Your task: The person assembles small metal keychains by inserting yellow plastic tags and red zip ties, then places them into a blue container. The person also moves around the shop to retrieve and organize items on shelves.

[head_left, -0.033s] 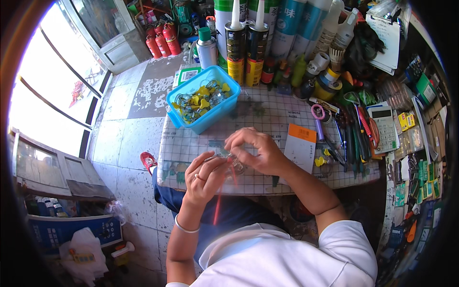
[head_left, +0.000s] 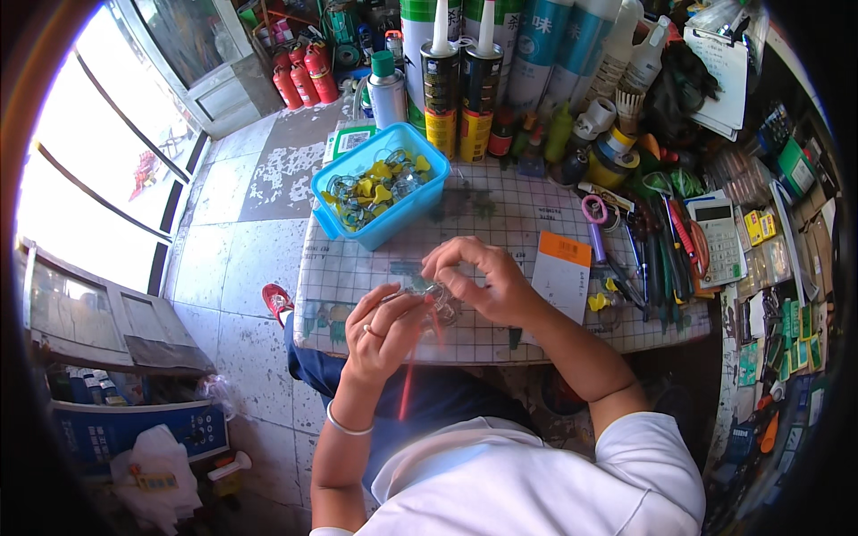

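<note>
Above the near edge of the table, my left hand (head_left: pixel 382 332) is closed round a bunch of shiny metal ring clamps (head_left: pixel 440 300). A thin red strip (head_left: pixel 407 386) hangs from the bunch toward my lap. Just right of the rings, my right hand (head_left: pixel 490 284) has its thumb and fingers bent together in a pinch; what lies between the fingertips is too small to make out. Beyond my hands stands a light blue plastic bin (head_left: pixel 413 213), holding several metal hose clamps with yellow wing handles (head_left: pixel 374 189).
An orange-and-white card (head_left: pixel 563 272) and loose yellow-handled clamps (head_left: pixel 606 297) lie right of my right hand. Farther right are pliers and other hand tools (head_left: pixel 666 255) and a calculator (head_left: pixel 718 237). Sealant tubes (head_left: pixel 440 107) and a spray can (head_left: pixel 386 94) line the back.
</note>
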`<act>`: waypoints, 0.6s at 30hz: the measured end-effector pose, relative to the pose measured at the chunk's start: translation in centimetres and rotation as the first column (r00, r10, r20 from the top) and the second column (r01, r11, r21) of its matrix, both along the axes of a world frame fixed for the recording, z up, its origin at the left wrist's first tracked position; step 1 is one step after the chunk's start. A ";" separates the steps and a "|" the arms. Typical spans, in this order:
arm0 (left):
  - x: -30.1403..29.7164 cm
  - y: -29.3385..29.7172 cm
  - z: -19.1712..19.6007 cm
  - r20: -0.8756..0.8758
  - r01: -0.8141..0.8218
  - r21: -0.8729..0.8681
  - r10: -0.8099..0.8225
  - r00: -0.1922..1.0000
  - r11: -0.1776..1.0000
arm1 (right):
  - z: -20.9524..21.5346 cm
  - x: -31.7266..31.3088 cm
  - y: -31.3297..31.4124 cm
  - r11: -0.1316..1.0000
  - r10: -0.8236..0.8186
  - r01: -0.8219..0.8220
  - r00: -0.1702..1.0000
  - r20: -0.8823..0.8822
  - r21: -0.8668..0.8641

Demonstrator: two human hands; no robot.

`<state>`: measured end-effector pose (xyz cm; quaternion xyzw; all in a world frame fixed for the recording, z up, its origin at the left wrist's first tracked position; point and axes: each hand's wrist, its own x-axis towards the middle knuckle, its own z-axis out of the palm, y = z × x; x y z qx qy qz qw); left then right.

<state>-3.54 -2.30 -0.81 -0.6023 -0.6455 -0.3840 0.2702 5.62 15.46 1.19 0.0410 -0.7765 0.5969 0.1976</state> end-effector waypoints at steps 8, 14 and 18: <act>-0.1 -0.1 0.0 -0.001 0.003 -0.008 -0.003 1.000 1.000 | -0.3 -0.2 -0.1 0.969 0.043 -0.036 0.999 -0.022 0.244; 0.1 0.3 0.0 0.151 0.026 -0.006 -0.025 0.988 1.000 | -0.5 -0.4 -0.7 0.904 -0.059 0.149 0.972 -0.229 0.401; 0.5 0.7 -0.6 0.399 0.009 0.060 -0.032 0.917 0.998 | -0.5 -0.3 -1.1 0.892 -0.082 0.193 0.959 -0.273 0.410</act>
